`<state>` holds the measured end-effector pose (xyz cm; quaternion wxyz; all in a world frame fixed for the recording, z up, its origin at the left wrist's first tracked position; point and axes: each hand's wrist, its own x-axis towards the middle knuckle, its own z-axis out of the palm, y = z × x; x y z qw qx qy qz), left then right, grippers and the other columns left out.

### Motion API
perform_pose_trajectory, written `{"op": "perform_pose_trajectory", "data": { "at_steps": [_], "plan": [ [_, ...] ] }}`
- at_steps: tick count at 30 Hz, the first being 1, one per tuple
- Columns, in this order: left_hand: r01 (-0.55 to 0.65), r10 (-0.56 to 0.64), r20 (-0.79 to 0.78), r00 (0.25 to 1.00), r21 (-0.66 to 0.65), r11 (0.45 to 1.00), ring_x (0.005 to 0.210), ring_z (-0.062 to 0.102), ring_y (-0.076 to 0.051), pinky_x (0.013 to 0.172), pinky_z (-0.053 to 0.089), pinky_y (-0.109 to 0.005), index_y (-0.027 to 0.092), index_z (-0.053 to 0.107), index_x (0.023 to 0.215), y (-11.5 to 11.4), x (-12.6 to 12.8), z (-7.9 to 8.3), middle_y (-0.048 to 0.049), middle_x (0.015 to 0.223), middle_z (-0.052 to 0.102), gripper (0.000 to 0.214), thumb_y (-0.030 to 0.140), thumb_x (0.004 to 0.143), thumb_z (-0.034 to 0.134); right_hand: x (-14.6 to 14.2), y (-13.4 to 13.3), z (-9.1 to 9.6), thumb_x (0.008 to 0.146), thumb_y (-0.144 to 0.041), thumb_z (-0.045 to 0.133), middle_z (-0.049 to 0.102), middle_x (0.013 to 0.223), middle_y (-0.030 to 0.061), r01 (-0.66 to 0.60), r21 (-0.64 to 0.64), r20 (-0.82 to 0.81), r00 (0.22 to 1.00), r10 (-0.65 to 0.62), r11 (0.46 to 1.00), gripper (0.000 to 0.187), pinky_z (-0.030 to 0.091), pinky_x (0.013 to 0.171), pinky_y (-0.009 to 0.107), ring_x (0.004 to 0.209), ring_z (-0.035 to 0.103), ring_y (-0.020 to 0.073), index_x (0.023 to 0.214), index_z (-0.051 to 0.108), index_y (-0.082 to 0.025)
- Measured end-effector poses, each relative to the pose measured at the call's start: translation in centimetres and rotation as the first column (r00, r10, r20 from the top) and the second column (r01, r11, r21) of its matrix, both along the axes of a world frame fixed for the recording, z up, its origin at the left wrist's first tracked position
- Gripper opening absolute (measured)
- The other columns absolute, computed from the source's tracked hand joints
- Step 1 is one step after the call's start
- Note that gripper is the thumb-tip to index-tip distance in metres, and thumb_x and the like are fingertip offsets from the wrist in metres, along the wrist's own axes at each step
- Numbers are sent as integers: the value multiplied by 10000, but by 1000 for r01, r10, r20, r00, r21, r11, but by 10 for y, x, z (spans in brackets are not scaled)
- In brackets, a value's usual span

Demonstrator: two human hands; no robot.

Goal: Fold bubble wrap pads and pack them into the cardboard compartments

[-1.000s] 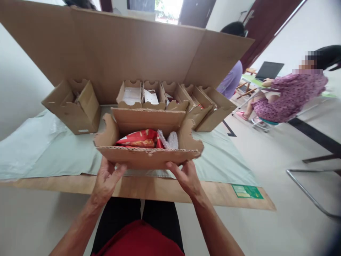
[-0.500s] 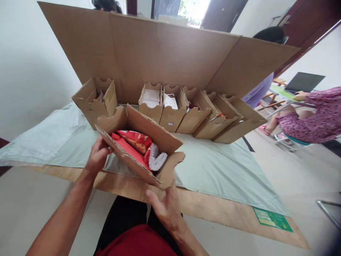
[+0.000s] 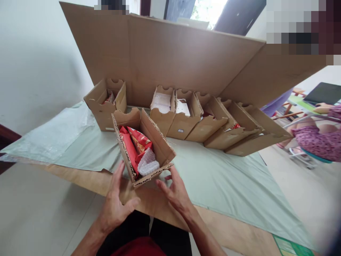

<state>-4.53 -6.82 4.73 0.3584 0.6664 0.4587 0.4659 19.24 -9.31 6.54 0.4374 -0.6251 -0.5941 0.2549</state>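
An open cardboard box (image 3: 167, 151) stands at the table's front, its near end turned towards me. Inside lie red printed packets (image 3: 129, 145) and a piece of bubble wrap (image 3: 148, 163). My left hand (image 3: 115, 204) is just off the box's near left side, with thumb and fingers spread and nothing in them. At the near right corner, my right hand (image 3: 176, 190) has its fingers apart; the fingertips are at the box's edge, and whether they press on it is hard to see.
Behind is a row of cardboard boxes (image 3: 183, 128), with another box (image 3: 102, 115) at the left. A tall cardboard panel (image 3: 176, 57) rises behind them. Bubble wrap sheeting (image 3: 55, 133) lies left on the green cloth (image 3: 213, 174). A person in a patterned garment (image 3: 319, 142) sits at right.
The box has turned so that its near end faces me more squarely. My left hand has let go of its left side and moved nearer me; my right hand shifted to the near right corner.
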Motion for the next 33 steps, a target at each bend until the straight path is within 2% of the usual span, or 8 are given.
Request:
{"op": "perform_pose_trajectory", "data": {
  "at_steps": [5, 11, 15, 19, 21, 24, 30, 33],
  "plan": [
    [-70, 71, 17, 997, -50, 996, 1430, 505, -329, 1203, 394, -545, 252, 368, 1573, 24, 10, 0, -157, 1481, 563, 726, 339, 911, 652, -28, 32, -4, 904, -259, 605, 731, 1006, 58, -43, 19, -84, 995, 44, 999, 172, 585, 716, 318, 808, 678, 191, 1066, 643, -217],
    [-64, 72, 90, 993, -83, 994, 1213, 649, -270, 984, 538, -374, 190, 520, 1398, 91, 1, 11, -136, 1267, 677, 524, 378, 916, 604, -51, 74, -12, 892, -179, 511, 606, 1441, 123, -88, 178, -127, 986, 112, 980, 604, 598, 955, 399, 1260, 621, 257, 1493, 473, -232],
    [-181, 180, -184, 966, 11, 983, 903, 706, -247, 754, 524, -328, 190, 630, 1209, 132, 1, 28, -98, 1060, 751, 397, 426, 908, 523, -54, 97, -28, 881, -168, 525, 369, 1659, 124, -130, 209, -85, 985, 151, 969, 785, 496, 1139, 484, 1496, 414, 276, 1624, 289, -250],
    [-287, 257, -583, 771, 43, 957, 759, 700, -270, 645, 435, -317, 219, 703, 965, 165, 2, 45, -98, 864, 768, 316, 440, 917, 483, -47, 98, -50, 854, -166, 554, 367, 1656, 161, -126, 126, 3, 992, 127, 984, 731, 424, 1195, 539, 1520, 384, 306, 1569, 408, -201],
    [-302, 272, -681, 680, 77, 950, 795, 712, -295, 641, 422, -324, 221, 705, 940, 180, 6, 52, -116, 865, 771, 327, 443, 931, 463, -44, 95, -56, 856, -159, 546, 425, 1620, 169, -125, 112, 43, 992, 121, 986, 630, 388, 1221, 537, 1499, 420, 300, 1485, 517, -185],
    [-307, 283, -711, 644, 99, 947, 836, 719, -328, 670, 441, -346, 216, 710, 910, 202, 18, 58, -139, 855, 767, 329, 441, 929, 472, -42, 93, -57, 865, -148, 530, 521, 1545, 169, -124, 129, 57, 991, 118, 984, 511, 406, 1212, 511, 1440, 498, 279, 1368, 613, -179],
    [-327, 312, -658, 685, 106, 939, 894, 720, -349, 774, 514, -421, 171, 738, 994, 209, 33, 53, -161, 918, 751, 350, 412, 927, 493, -43, 94, -56, 859, -133, 553, 612, 1456, 133, -118, 168, 58, 992, 110, 979, 399, 469, 1154, 487, 1356, 574, 264, 1222, 689, -226],
    [-333, 449, -471, 759, 312, 890, 1116, 670, -331, 960, 515, -459, 154, 679, 1232, 196, 17, 54, -179, 1184, 691, 408, 363, 904, 554, -43, 95, -57, 881, -138, 539, 637, 1417, 146, -118, 176, 69, 992, 107, 977, 339, 475, 1136, 511, 1322, 595, 277, 1160, 714, -216]
  ]
}}
